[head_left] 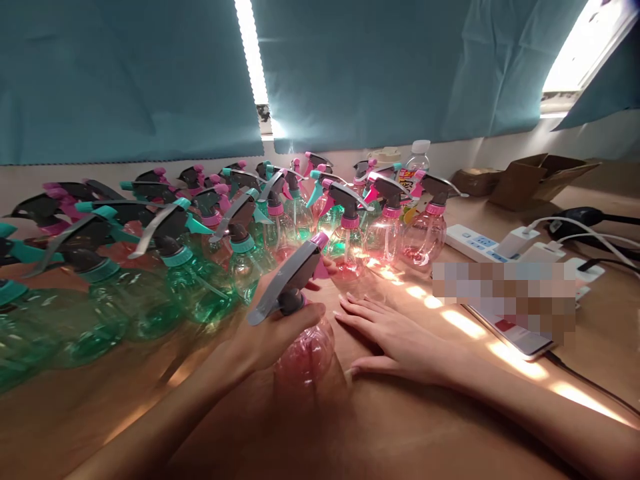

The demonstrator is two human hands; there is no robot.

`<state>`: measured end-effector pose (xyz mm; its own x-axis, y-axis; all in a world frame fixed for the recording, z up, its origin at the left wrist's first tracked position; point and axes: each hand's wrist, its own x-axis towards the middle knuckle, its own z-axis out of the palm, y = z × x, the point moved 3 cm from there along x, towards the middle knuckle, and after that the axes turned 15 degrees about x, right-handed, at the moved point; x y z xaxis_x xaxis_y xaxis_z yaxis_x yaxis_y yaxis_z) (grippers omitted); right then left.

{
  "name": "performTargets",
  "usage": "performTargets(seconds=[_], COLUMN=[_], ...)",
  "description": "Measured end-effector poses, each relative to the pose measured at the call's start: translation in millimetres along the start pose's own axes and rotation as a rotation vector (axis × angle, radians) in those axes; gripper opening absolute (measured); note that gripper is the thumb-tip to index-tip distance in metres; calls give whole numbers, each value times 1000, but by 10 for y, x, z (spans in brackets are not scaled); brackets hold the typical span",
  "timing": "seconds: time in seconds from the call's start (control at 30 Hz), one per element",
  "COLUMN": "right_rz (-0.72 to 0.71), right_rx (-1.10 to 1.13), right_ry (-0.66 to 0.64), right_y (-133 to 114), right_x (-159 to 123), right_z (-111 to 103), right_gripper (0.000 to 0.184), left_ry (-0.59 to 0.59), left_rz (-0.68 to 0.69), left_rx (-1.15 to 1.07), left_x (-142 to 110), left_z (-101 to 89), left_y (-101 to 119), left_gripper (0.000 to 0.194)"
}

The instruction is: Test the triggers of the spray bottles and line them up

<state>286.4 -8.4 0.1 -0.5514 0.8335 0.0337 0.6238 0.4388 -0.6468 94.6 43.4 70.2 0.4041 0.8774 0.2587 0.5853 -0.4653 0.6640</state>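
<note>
My left hand point(280, 333) is wrapped round the neck of a pink spray bottle point(307, 357), which stands on the brown table in front of me. Its grey and pink trigger head rises above my fingers, the nozzle pointing away to the upper right. To the right of that bottle, my right hand point(380, 333) lies flat on the table, fingers spread and holding nothing. Close beyond my hands stand more spray bottles, among them a pink one point(346, 250) and a green one point(200, 287) with a teal collar.
Rows of green and pink spray bottles fill the left and back. On the right lie a white power strip point(475, 243) with chargers and cables, and a phone point(520, 337). An open cardboard box point(535, 180) and a clear capped bottle point(419, 157) stand behind. Blue curtains point(375, 73) hang at the back.
</note>
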Motion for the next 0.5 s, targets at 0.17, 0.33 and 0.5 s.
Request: performTargets(seconds=[0.17,0.33,0.5], right_rz=[-74,-85,-254], right_rx=[51,167,201], right_ry=[90,192,374], right_y=[-48,-203,-434], right_x=[-8,-34,-37], right_z=[-35,-57,-19], right_gripper=[76,74,73], left_ry=[10,12,52], left_rz=[28,71,119], left_rx=[-105,-122,-97], left_x=[24,-13,-83], left_z=[23,22,61], left_y=[130,181,233], left_gripper=[35,35,33])
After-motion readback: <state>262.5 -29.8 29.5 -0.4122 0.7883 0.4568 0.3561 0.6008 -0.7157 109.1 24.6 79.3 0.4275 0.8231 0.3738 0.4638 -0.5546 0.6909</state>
